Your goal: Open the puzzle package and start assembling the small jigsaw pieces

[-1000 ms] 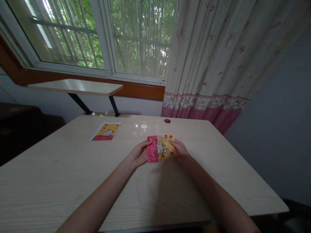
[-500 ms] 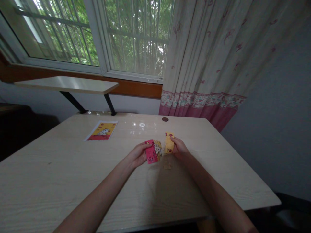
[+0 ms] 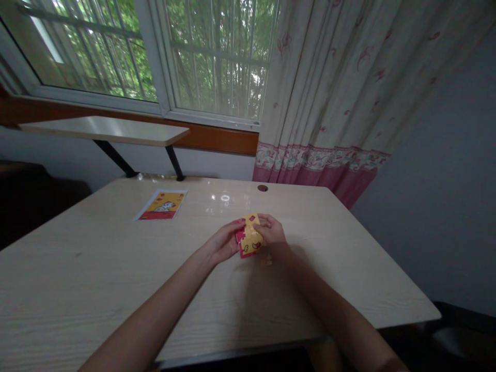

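Above the middle of the table, my left hand (image 3: 223, 243) is closed on a red jigsaw puzzle section (image 3: 240, 235), its thumb on the top face. My right hand (image 3: 272, 233) pinches a yellow jigsaw puzzle section (image 3: 251, 244) with small red and dark drawings. The yellow section lies over much of the red one, whose left and lower edges show. Whether the two are joined, I cannot tell. Just below my right hand, a small tan piece (image 3: 268, 260), apparently a puzzle piece, lies on the table.
A printed picture (image 3: 161, 205) of a white animal on yellow and red lies at the table's (image 3: 116, 279) back left. Behind it stands a raised shelf (image 3: 104, 128) on dark legs. A round cable hole (image 3: 262, 188) is near the back edge, before the curtain (image 3: 321, 160).
My right hand has moved left, bringing the yellow section from beside the red section to on top of it. My left hand keeps its hold, nearly in place.
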Motion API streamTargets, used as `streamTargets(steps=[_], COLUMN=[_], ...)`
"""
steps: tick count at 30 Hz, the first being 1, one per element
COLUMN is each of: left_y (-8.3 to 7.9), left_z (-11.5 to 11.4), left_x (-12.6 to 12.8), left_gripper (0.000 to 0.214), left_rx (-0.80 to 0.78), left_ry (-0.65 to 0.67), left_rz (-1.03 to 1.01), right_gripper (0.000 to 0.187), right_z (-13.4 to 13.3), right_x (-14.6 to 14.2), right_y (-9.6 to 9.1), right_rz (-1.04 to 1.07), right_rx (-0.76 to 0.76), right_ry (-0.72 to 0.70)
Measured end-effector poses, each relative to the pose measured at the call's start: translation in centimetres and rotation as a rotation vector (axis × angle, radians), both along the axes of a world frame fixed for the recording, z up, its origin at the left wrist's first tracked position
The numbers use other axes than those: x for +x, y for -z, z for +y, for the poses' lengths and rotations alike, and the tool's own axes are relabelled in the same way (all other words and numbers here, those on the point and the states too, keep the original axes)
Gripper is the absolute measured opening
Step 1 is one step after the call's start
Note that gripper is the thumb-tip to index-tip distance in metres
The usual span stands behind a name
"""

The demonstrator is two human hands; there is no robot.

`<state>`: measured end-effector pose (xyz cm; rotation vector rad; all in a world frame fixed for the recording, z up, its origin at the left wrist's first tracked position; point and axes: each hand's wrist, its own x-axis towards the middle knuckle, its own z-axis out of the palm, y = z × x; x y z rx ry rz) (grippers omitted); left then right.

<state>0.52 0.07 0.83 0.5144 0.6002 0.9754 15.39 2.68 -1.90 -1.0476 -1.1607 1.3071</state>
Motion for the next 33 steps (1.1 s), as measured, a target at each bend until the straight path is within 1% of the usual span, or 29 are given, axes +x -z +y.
streamTargets(steps=[3,5,7,9,13,14,16,18,20,23,27,29,31,33], left_y=[0.3,0.5,0.8,1.0,0.9,0.8,0.4,0.1,0.0,0.1,0.2,0.3,0.5,0.6], left_z=[-0.1,-0.1,0.0,0.0,-0.1,-0.2,-0.4,-0.4,-0.3,-0.1,0.0,0.0,0.1,0.2], left_x=[0.1,0.1,0.1,0.1,0.3,0.3,0.3,0.2,0.0,-0.3,-0.6,-0.6,-0.6,-0.6], left_gripper=[0.032,0.036,0.037,0.038,0.042,0.043,0.044,0.045,0.045,0.043,0.034,0.033,0.033,0.032], left_rx=[0.107,0.144,0.163,0.168,0.161,0.163,0.175,0.185,0.175,0.134,0.099,0.106,0.116,0.115], left_ry=[0.008,-0.004,-0.015,-0.023,-0.058,-0.062,-0.051,-0.037,-0.054,-0.083,0.029,0.05,0.001,-0.079], left_rz=[0.025,0.05,0.072,0.093,0.168,0.187,0.212,0.225,0.246,0.269,0.285,0.299,0.307,0.316], right_gripper=[0.048,0.042,0.032,0.026,0.031,0.034,0.037,0.035,0.031,0.028,0.029,0.029,0.027,0.023], right_z=[-0.2,-0.5,-0.7,-0.9,-0.4,-0.1,0.4,0.9,1.2,1.4,1.4,1.4,1.4,1.3], right_x=[0.0,0.3,0.6,1.0,1.6,1.7,1.7,1.6,1.4,1.4,1.7,1.7,1.6,1.3], right_y=[0.1,-0.1,-0.3,-0.5,-0.6,-0.6,-0.4,-0.3,-0.2,-0.2,-0.5,-0.5,-0.4,-0.4], right_rz=[-0.245,-0.439,-0.576,-0.624,-0.584,-0.561,-0.493,-0.406,-0.322,-0.209,-0.09,-0.052,-0.024,-0.008], right_rx=[0.139,0.256,0.362,0.435,0.536,0.529,0.449,0.337,0.253,0.188,0.146,0.119,0.098,0.081], right_ry=[0.107,0.161,0.178,0.166,0.166,0.141,0.038,-0.071,-0.123,-0.101,-0.016,0.026,0.052,0.049])
